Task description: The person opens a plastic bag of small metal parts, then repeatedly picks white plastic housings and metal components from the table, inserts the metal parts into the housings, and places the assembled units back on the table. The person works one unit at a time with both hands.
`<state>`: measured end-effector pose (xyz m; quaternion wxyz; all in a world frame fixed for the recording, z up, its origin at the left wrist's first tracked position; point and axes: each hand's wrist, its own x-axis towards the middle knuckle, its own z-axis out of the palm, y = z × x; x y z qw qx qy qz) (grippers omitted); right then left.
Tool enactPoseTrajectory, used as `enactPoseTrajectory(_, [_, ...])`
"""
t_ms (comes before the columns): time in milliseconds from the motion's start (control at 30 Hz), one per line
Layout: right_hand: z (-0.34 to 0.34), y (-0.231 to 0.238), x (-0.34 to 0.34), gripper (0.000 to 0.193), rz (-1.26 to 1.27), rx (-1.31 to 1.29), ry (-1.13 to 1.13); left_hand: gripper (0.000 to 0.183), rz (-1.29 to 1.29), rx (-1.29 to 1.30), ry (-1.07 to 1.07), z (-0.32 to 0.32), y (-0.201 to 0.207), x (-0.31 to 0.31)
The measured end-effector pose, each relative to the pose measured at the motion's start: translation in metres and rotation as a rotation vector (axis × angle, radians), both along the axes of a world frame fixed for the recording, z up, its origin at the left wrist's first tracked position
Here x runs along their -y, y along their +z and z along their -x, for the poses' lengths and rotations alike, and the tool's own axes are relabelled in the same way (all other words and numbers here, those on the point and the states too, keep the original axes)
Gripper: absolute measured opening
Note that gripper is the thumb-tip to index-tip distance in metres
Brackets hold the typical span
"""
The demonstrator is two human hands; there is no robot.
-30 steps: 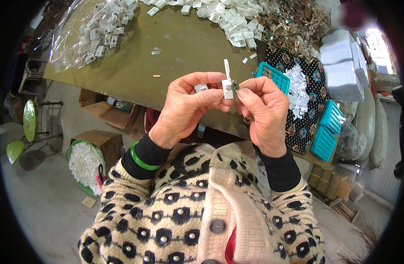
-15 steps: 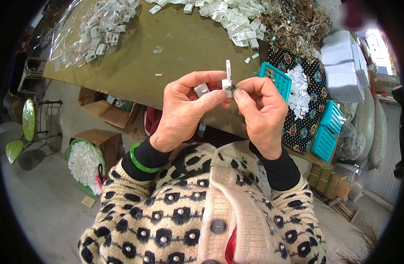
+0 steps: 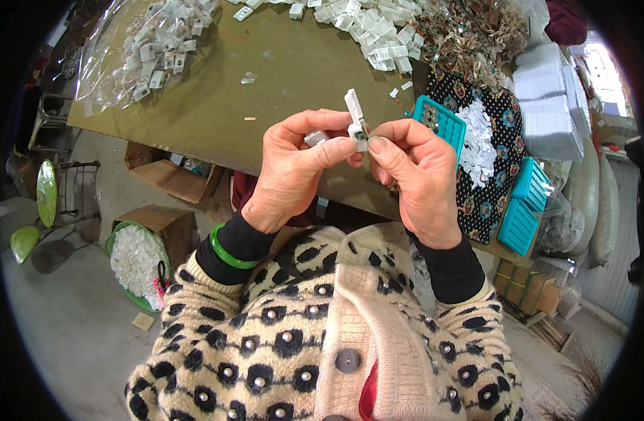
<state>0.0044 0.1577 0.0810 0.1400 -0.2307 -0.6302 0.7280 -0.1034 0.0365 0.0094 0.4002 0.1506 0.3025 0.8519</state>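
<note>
Above the table's near edge, my left hand (image 3: 288,165) pinches a small white plastic case (image 3: 358,133) between thumb and fingers. The case's narrow lid (image 3: 353,105) stands up, and a dark bit shows at its mouth. Tucked in the curled fingers of the same hand is a second white plastic piece (image 3: 315,137). My right hand (image 3: 426,179) is closed in a pinch, thumb and fingertips against the right side of the case. Whatever lies between those fingertips is too small to make out.
A teal tray (image 3: 448,119) lies right of my hands, beside white flakes (image 3: 478,151) on a patterned cloth (image 3: 506,133). White cases (image 3: 367,31) and tangled strands (image 3: 469,42) pile up at the back. A clear bag (image 3: 97,67) holds more cases. Below left stands a green basin (image 3: 110,245).
The case has shifted slightly left, its lid now tilting left. My right fingertips have moved left with it, and the dark bit formerly at them now shows at the case's mouth.
</note>
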Motion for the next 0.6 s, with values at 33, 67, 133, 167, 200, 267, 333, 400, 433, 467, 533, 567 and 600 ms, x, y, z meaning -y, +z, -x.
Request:
enactPoseTrajectory(33, [0.0, 0.0, 0.0, 0.008, -0.042, 0.004, 0.0, 0.025, 0.013, -0.01, -0.001, 0.001, 0.0, 0.0])
enactPoseTrajectory(67, [0.0, -0.001, 0.001, 0.007, -0.083, -0.008, 0.008, 0.024, 0.014, -0.014, 0.01, 0.0, 0.0, -0.001])
enactPoseTrajectory(133, [0.002, -0.007, 0.004, 0.002, -0.295, -0.077, -0.029, 0.023, 0.041, -0.016, 0.042, -0.001, 0.002, -0.002])
enactPoseTrajectory(167, [0.003, -0.011, 0.005, 0.001, -0.403, -0.11, -0.042, 0.022, 0.049, -0.013, 0.063, -0.003, 0.003, -0.003])
enactPoseTrajectory(200, [0.003, -0.013, 0.004, 0.009, -0.637, -0.168, -0.041, 0.02, 0.059, -0.021, 0.068, -0.003, 0.004, -0.004])
enactPoseTrajectory(267, [0.002, -0.018, 0.006, 0.012, -0.839, -0.194, -0.073, 0.017, 0.079, -0.035, 0.075, -0.004, 0.008, -0.004])
enactPoseTrajectory(333, [0.001, -0.024, 0.01, 0.017, -0.963, -0.246, -0.141, 0.014, 0.125, -0.028, 0.089, -0.006, 0.012, -0.005])
enactPoseTrajectory(400, [-0.002, -0.027, 0.012, 0.018, -1.038, -0.213, -0.193, 0.012, 0.157, -0.034, 0.115, -0.009, 0.016, -0.005])
enactPoseTrajectory(433, [-0.004, -0.028, 0.014, 0.019, -1.071, -0.191, -0.213, 0.011, 0.167, -0.041, 0.132, -0.01, 0.017, -0.005])
enactPoseTrajectory(467, [-0.005, -0.03, 0.014, 0.019, -1.116, -0.177, -0.206, 0.01, 0.159, -0.045, 0.152, -0.013, 0.018, -0.006])
enactPoseTrajectory(533, [-0.006, -0.033, 0.014, 0.02, -1.203, -0.152, -0.19, 0.012, 0.221, -0.092, 0.197, -0.017, 0.019, -0.006])
enactPoseTrajectory(567, [-0.006, -0.034, 0.013, 0.02, -1.246, -0.166, -0.198, 0.013, 0.241, -0.114, 0.223, -0.018, 0.018, -0.007])
enactPoseTrajectory(600, [-0.005, -0.035, 0.012, 0.02, -1.287, -0.181, -0.204, 0.016, 0.333, -0.374, 0.335, -0.017, 0.018, -0.008])
